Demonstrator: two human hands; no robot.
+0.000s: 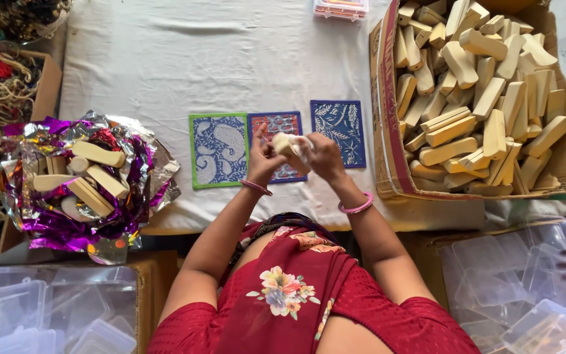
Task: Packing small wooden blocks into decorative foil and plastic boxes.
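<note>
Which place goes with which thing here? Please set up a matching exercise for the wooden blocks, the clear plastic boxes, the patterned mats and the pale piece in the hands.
Things:
1. cardboard box of wooden blocks
2. clear plastic boxes
3. patterned mats
4. pale piece

Places:
a. flat on the white cloth
b. between left hand and right hand
c. far right of the table
d. bottom corners of the view

Pairs: 1-c, 2-d, 3-a, 4-b

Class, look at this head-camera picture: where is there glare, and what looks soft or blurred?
Head view: glare flashes off the crinkled foil at the left; the white cloth is bright, nearly washed out; the left hand and right hand with the pale block look slightly soft; the clear plastic boxes gleam faintly.
</note>
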